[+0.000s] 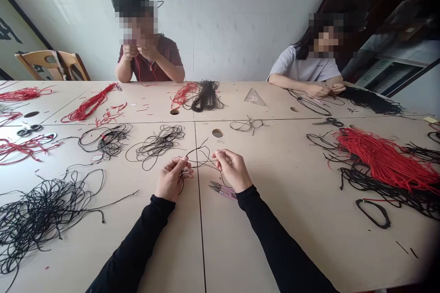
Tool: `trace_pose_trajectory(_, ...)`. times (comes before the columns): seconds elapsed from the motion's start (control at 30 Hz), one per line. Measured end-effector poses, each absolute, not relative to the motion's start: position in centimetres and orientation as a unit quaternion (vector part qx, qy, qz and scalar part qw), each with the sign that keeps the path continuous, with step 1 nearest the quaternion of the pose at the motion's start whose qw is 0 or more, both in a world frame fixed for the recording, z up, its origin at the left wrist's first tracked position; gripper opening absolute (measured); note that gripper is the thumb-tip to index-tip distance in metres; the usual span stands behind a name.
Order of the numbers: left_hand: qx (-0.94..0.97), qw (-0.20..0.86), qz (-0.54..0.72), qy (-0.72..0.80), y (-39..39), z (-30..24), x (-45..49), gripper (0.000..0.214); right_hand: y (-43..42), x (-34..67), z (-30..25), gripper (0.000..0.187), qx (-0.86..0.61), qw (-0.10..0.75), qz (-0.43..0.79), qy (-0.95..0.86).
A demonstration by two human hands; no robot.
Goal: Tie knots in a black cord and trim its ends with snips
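Two bare hands, the left hand and the right hand, stand apart above a pale wooden counter, each pinching a length of thin black cord between thumb and fingertips while a slack loop of it hangs in the gap between them, just above the counter. Soft and very light, the cord looks likely to flop and snag rather than hold a shape, so it would seem best gripped close to the free ends, where the fingertips can keep it taut. Pink-handled thread snips lie just beside the right hand, and a loose tangle of black cord sits near the left. A heaped mass of red cord spreads across the counter to the right, a larger black tangle to the left. Across the counter, a person in a maroon shirt raises both hands before the neck, while a person in a grey T-shirt handles cord at the far edge
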State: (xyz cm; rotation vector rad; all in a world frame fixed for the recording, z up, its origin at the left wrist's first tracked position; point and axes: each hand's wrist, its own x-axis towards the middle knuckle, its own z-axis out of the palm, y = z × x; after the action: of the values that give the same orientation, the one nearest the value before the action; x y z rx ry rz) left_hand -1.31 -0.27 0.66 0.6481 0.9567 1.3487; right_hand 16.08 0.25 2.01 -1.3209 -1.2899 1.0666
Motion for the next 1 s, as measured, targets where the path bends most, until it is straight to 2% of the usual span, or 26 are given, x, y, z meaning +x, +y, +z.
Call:
trace_pose_trajectory(0.1,0.284,0.626,0.593,0.42,-0.3,0.6,-1.4,0.033,0.3,16.1,2.0,0.025,-0.531,0.479,0.441,-0.542)
trace_pose_trajectory(0.2,0.284,0.619,0.598,0.424,-0.3,0.6,-1.4,0.034,0.2,16.1,1.9,0.021,-0.545,0.459,0.427,-0.556)
trace_pose_trajectory(0.37,0.325,0.607,0.58,0.436,-0.4,0.6,-1.2,0.033,-0.3,15.4,1.9,0.015,-0.556,0.511,0.174,-0.632)
trace_pose_trajectory(0.43,0.363,0.598,0.559,0.445,-0.6,0.7,-1.0,0.033,-0.6,14.9,2.2,0.014,-0.528,0.52,0.121,-0.661)
trace_pose_trajectory(0.53,0.447,0.566,0.52,0.458,-1.0,0.8,-0.7,0.031,-1.1,14.1,2.3,0.015,-0.494,0.499,0.11,-0.704)
trace_pose_trajectory(0.7,0.578,0.448,0.472,0.492,-1.5,0.9,-0.2,0.028,-1.2,13.3,1.7,0.012,-0.494,0.426,0.142,-0.745)
trace_pose_trajectory(1.0,0.609,0.395,0.455,0.516,-1.5,0.3,-0.1,0.032,-1.3,13.2,1.6,0.009,-0.471,0.446,0.177,-0.74)
